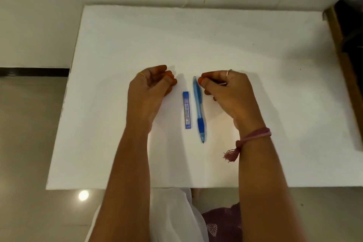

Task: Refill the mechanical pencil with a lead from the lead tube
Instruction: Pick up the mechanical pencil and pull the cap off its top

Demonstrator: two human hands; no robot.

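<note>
A: Where's the mechanical pencil [198, 108]?
B: Flat on white table [117, 45], tip near, just right of lead tube [187, 110].
A: Hands?
B: Left hand [151, 82] loosely curled, empty. Right hand [224, 88] curled, fingertips at pencil's far end; grip unclear.

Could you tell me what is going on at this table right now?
A person is set to refill a blue mechanical pencil from a blue lead tube. Both lie side by side on the white table, untouched or nearly so. The right hand has its fingertips right at the pencil's far end; the left hand hovers empty beside the tube.
</note>
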